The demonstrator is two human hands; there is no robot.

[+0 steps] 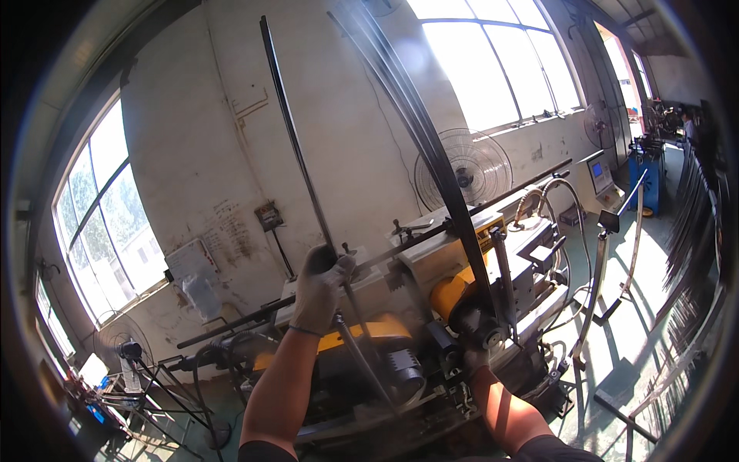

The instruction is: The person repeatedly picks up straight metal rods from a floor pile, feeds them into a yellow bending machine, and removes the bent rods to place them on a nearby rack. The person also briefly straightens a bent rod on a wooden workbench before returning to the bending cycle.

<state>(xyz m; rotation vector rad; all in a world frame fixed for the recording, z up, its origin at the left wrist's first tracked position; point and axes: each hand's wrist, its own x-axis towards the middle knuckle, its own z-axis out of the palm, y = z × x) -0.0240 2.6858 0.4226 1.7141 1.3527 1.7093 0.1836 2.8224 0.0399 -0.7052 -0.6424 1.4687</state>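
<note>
- Past the right end of the long yellow-and-pale metal machine (531,254), a sunlit floor (654,262) extends toward a mass of thin dark bars (700,215).
- Between the long, straight dark rod (296,138) and a leaning bundle of dark metal bars (412,115), there is a gap in which the pale wall (339,146) shows.
- Near the machine's front edge, the room is narrow: both forearms come in there.
- There is one rod in the left hand (319,289), which wears a pale glove; its fingers are closed around the rod.
- The right hand (477,359) is one blurred shape at the machine's front edge, just below a dark cylindrical motor (485,335); whether its fingers are open or closed cannot be told.
- Three wire-cage fans (462,165) and two large bright windows (493,69) can be counted; the bars in the bundle overlap too much for counting.
- The rod is slender and slightly shiny. It stands tilted above the left half of the machine, its top leaning left; its lower part is hard to follow.
</note>
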